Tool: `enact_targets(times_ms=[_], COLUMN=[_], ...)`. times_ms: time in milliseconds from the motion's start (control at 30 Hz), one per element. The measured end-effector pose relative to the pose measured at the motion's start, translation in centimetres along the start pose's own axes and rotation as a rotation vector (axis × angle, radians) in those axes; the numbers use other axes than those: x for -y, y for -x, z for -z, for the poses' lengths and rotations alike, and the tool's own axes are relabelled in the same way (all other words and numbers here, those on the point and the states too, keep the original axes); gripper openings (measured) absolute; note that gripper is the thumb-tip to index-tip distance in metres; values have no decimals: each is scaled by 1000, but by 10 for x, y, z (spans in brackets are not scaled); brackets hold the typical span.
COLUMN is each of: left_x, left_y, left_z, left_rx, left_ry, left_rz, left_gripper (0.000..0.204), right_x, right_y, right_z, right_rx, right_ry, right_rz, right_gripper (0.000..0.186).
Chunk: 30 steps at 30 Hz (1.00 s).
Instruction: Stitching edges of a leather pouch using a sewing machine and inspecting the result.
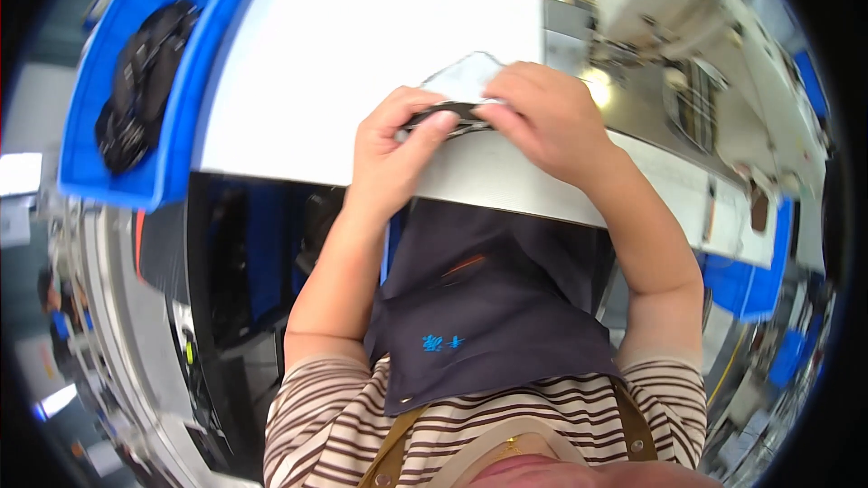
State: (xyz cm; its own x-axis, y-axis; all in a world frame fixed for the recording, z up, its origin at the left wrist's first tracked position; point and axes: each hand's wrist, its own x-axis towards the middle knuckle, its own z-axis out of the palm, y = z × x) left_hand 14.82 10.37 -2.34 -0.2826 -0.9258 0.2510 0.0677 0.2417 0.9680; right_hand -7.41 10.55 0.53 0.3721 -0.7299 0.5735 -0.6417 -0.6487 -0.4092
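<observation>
Near the front edge of the white table, both hands grip a small black fabric piece with lighter marks along it. My left hand pinches its left end, thumb on top. At the other end, my right hand has its thumb and fingers closed on the piece. Just beyond the fingers lies a pale, pointed piece with a dark edge; I cannot tell whether it is joined to the black one. Motion blurs the fingertips slightly.
A sewing machine with a lit metal bed stands on the right of the white table. At far left, a blue bin holds black fabric pieces. Another blue bin sits low at right. A dark apron covers my lap.
</observation>
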Motion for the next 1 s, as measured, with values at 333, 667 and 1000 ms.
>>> enact_targets(times_ms=[333,667,1000], left_x=[18,18,21], left_y=[6,4,6], left_z=[5,2,10], left_rx=[164,191,207], left_ry=[46,83,107], left_rz=[61,49,26], left_gripper=[10,7,9], right_x=[-25,-29,69], right_y=[145,235,56], right_z=[84,142,16], right_rx=[-68,64,-95], right_ry=[738,1088,-307], right_rz=[-535,-813,-679], right_gripper=[33,26,29])
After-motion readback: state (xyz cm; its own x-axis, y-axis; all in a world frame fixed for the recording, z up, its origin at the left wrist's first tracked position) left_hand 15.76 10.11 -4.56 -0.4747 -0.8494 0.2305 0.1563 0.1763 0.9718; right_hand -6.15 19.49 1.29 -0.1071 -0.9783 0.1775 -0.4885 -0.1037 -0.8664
